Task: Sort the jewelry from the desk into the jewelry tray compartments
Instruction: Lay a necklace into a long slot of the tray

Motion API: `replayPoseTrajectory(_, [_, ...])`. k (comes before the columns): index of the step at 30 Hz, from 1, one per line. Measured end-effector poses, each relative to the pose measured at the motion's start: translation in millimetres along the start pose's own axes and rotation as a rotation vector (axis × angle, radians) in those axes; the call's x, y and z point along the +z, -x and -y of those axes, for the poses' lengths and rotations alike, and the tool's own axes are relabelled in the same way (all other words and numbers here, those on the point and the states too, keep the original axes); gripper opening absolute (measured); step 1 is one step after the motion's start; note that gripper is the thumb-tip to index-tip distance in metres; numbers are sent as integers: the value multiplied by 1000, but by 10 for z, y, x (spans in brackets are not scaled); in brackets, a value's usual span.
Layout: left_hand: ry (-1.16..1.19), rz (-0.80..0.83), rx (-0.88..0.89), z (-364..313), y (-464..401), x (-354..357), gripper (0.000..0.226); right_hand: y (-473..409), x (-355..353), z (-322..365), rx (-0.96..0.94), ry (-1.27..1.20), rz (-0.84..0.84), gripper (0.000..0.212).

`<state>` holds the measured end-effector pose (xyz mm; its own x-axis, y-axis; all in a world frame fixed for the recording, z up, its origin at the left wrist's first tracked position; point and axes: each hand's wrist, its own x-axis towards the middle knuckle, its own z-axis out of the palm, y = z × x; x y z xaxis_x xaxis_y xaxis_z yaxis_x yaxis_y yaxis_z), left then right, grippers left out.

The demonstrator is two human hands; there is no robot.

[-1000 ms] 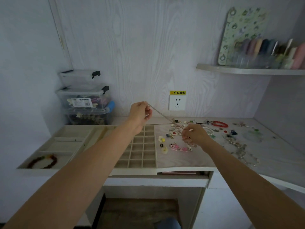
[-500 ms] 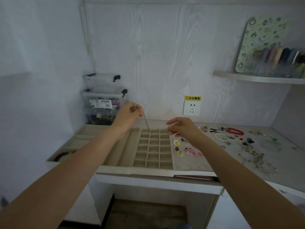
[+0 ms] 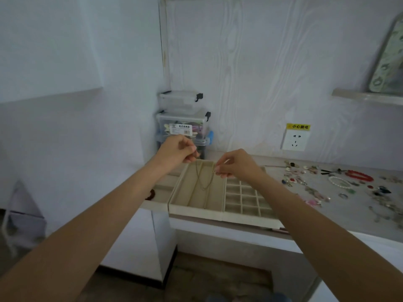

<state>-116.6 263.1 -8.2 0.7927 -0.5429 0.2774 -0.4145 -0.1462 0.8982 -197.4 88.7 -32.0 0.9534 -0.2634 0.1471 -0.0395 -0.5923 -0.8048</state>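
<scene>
Two hands, left hand (image 3: 177, 151) and right hand (image 3: 236, 164), each pinch one end of a thin necklace (image 3: 204, 182) that sags above the long compartments of the jewelry tray (image 3: 196, 211). Best lowered slowly, ends apart, to lie straight. Farther right, loose jewelry (image 3: 340, 184) litters the table (image 3: 353, 216).

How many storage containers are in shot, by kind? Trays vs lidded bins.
Jewelry tray sections: 3 (open-slot section at far left, long-channel section under the chain held by the left hand and right hand, small-grid section)
Clear lidded bins, stacked: 3 (top, middle, bottom)
Total: 6
</scene>
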Motion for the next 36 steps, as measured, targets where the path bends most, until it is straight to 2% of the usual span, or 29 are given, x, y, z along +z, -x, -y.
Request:
replayPoseTrajectory(9, [96, -5, 18, 27, 19, 12, 15, 122, 247, -33, 132, 317, 268, 2])
replayPoseTrajectory(12, [123, -10, 19, 33, -20, 75, 15, 151, 321, -3, 209, 414, 365, 20])
replayPoseTrajectory(14, [127, -5, 24, 20, -42, 116, 8, 158, 334, 15, 214, 409, 384, 24])
replayPoseTrajectory(17, [140, 12, 34, -30, -66, 158, 4, 129, 294, 24, 238, 344, 356, 22])
replayPoseTrajectory(19, [152, 40, 34, -60, -86, 191, 7, 93, 217, 12, 224, 288, 279, 22])
replayPoseTrajectory(23, [144, 98, 33, -84, -145, 276, 5, 63, 86, 75, 131, -96, 106, 30])
replayPoseTrajectory(25, [146, 90, 35, -83, -199, 313, 9, 33, 60, 108, 116, -187, 66, 24])
replayPoseTrajectory(27, [159, 80, 25, -75, -263, 343, 8, -21, 57, 102, 117, -185, 49, 10])
replayPoseTrajectory(30, [127, 75, -3, -33, -382, 392, 6, -126, 62, 35, 140, -158, 16, 15])
replayPoseTrajectory(34, [31, 56, -44, 62, -571, 480, 13, -246, 72, -59, 199, -165, -2, 6])
replayPoseTrajectory(36, [-43, 65, -53, 113, -662, 534, 13, -329, 80, -139, 232, -148, -24, 12])
